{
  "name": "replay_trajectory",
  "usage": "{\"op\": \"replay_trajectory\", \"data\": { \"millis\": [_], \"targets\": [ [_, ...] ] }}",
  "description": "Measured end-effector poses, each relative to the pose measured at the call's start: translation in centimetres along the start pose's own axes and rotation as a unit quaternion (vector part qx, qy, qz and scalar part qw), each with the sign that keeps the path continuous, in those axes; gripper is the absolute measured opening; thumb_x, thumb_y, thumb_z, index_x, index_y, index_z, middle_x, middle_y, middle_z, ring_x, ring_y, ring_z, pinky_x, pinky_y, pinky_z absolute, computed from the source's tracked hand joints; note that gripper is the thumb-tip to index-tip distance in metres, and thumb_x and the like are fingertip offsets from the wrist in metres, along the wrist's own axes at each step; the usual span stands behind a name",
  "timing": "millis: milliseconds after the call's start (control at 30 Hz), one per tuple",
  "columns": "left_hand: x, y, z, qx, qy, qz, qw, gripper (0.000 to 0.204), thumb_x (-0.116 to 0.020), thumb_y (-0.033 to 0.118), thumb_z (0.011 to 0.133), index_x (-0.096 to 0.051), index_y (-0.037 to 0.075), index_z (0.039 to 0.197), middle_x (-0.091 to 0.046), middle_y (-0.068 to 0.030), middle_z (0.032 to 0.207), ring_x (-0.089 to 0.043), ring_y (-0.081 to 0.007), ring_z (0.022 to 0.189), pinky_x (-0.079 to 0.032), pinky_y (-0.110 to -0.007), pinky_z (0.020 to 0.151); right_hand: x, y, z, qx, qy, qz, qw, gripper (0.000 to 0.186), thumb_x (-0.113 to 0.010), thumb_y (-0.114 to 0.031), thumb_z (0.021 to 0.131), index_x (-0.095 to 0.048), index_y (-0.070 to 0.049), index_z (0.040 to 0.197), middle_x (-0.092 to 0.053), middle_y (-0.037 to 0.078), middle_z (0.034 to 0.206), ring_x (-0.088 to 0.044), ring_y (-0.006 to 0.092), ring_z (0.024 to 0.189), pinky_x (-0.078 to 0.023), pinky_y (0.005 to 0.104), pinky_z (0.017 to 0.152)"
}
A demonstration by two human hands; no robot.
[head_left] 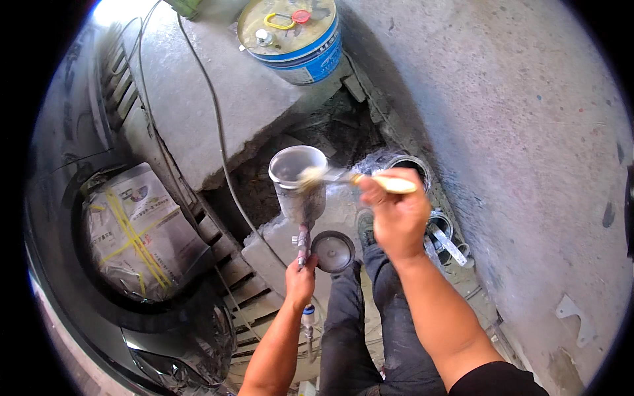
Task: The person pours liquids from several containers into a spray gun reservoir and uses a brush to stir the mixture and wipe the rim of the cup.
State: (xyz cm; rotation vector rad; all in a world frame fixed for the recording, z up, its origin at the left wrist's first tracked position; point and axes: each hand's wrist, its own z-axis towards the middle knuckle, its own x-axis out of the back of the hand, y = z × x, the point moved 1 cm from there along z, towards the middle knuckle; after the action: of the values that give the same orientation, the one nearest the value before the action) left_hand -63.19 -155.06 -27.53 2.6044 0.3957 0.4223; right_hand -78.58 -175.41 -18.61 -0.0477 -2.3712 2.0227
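Note:
My left hand (300,280) is closed around a spray gun (304,245), whose pale, paint-stained cup (297,203) stands open at the top. A round dark lid (333,251) sits against the fingers of that hand; whether they pinch it is unclear. In my right hand (401,218) is a paintbrush (395,183) with a pale handle. Its bristles, blurred by motion, are at the cup's right rim; I cannot tell if they touch it. Below my left hand hangs a hose fitting with a blue part (308,313).
A blue bucket (317,63) stands at the far side. An open can (413,164) and smaller stained containers (441,228) line the right wall (522,152). At left is a dark car (63,218) with a paper-wrapped wheel (139,231). Hoses (214,105) cross broken concrete and slats.

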Motion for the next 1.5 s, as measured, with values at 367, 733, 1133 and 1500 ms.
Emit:
{"op": "replay_trajectory", "data": {
  "millis": [367, 733, 1133, 1500],
  "targets": [
    [-0.6, -0.5, 0.6, -0.037, 0.122, 0.105, 0.986, 0.032, -0.063, 0.029, 0.088, -0.058, -0.001, 0.077, -0.049, -0.0027, 0.060, -0.045, -0.0118, 0.062, -0.039, -0.033, 0.058, -1.6, 1.3, -0.3, 0.058, 0.024, -0.045, 0.997, 0.024, -0.076, -0.020, 0.082, -0.059, -0.004, 0.086, -0.064, 0.004, 0.073, -0.061, 0.0101, 0.066, -0.048, 0.0236, 0.059],
    [0.7, -1.1, 0.8, -0.053, 0.073, 0.019, 0.996, 0.027, -0.061, 0.026, 0.091, -0.056, 0.003, 0.077, -0.046, 0.0031, 0.062, -0.041, -0.0085, 0.057, -0.032, -0.028, 0.052, 0.7, 2.6, 1.0, -0.023, 0.035, -0.019, 0.999, 0.019, -0.068, -0.019, 0.090, -0.056, -0.005, 0.093, -0.062, 0.003, 0.077, -0.059, 0.0078, 0.066, -0.046, 0.0201, 0.059],
    [2.5, 2.9, 0.0, -0.149, -0.059, -0.051, 0.986, 0.028, -0.055, 0.026, 0.094, -0.052, 0.007, 0.075, -0.046, 0.0029, 0.060, -0.039, -0.0075, 0.056, -0.029, -0.026, 0.050, 2.0, 10.2, -10.2, -0.319, -0.153, 0.030, 0.935, 0.031, -0.062, -0.021, 0.092, -0.057, -0.004, 0.117, -0.062, 0.002, 0.095, -0.059, 0.0095, 0.083, -0.049, 0.0251, 0.075],
    [1.8, -0.2, 1.3, -0.205, -0.009, -0.035, 0.978, 0.013, -0.060, 0.011, 0.092, -0.058, 0.000, 0.097, -0.060, -0.0038, 0.082, -0.058, -0.0123, 0.076, -0.048, -0.027, 0.073, 3.9, 12.1, -8.5, -0.271, -0.068, 0.062, 0.958, 0.033, -0.066, -0.006, 0.086, -0.052, -0.002, 0.116, -0.056, 0.003, 0.102, -0.054, 0.0093, 0.090, -0.047, 0.0228, 0.080]
  ]
}}
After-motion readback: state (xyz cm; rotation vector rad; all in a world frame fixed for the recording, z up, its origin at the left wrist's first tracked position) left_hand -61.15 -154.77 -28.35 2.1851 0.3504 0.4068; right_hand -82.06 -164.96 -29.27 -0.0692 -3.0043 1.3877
